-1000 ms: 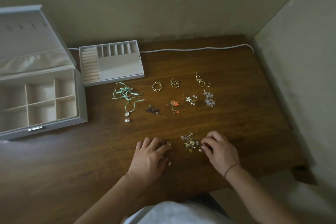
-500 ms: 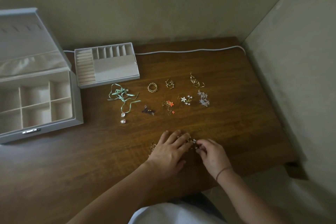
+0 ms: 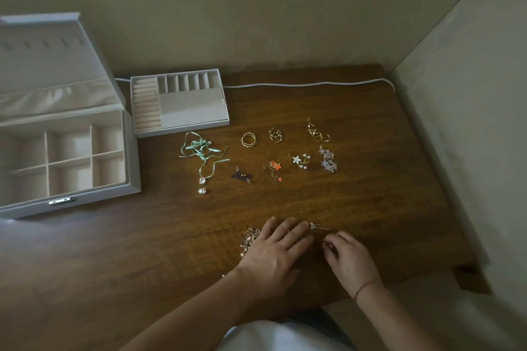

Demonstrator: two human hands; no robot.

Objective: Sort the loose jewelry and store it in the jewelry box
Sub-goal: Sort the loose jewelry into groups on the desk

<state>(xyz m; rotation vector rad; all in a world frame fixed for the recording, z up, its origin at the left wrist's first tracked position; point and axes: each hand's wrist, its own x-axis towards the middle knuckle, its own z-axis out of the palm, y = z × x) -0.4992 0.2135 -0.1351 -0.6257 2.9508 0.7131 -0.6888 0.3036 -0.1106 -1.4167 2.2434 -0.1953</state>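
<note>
Here the left hand lies flat with straight fingers over the jewelry pile, while the curled right hand, pinching something small, is nearer to the loose pin, lying sideways just above it.

arms: bare | right wrist: thin dark cord bracelet | top: white garment

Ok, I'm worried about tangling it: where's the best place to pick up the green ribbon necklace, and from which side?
Probably at the knot of the green ribbon necklace, where its loops bunch by the small pearls; pinch it from straight above. The strands lie flat on the table, so there is no edge to get under, and lifting at the bunch should let the loose tail and its pendant hang free.
</note>
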